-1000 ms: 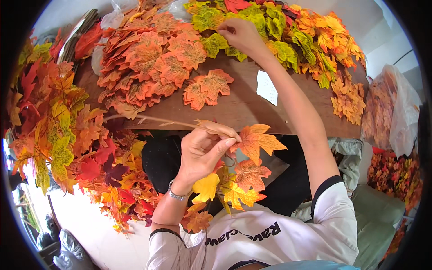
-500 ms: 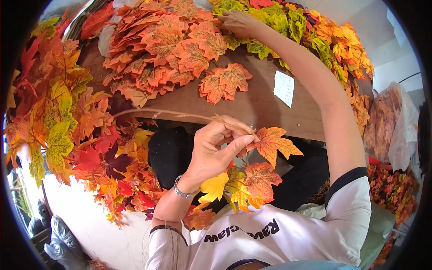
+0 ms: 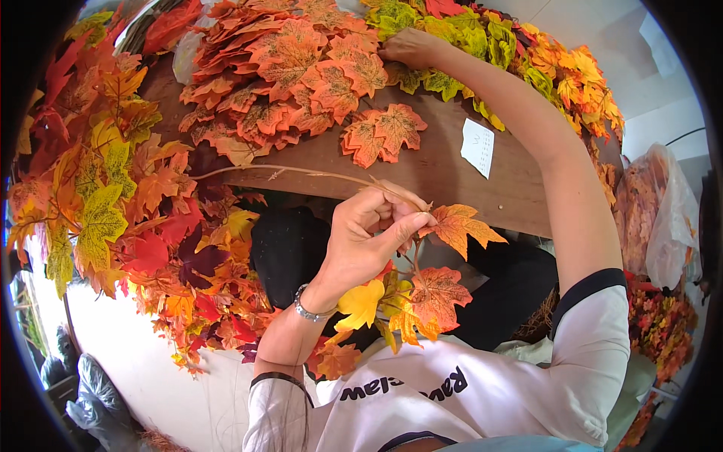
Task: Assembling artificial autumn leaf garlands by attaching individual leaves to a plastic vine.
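My left hand is closed in a pinch on the brown stem of an artificial maple-leaf garland. The stem runs left toward a heap of red, orange and yellow leaves. Below and right of the pinch hang orange leaves and a yellow leaf. At the far side of the table my right hand is closed, between a big pile of orange maple leaves and yellow-green leaves. Its fingertips are hidden, so what they grip cannot be seen.
A small stack of orange leaves and a white paper slip lie on the brown table. Mixed leaf garlands cover the left side. A clear plastic bag of orange leaves stands at the right.
My right hand has drawn slightly toward me and to the right, with its fingers curled in more. My left hand keeps its pinch on the garland stem, nearly still.
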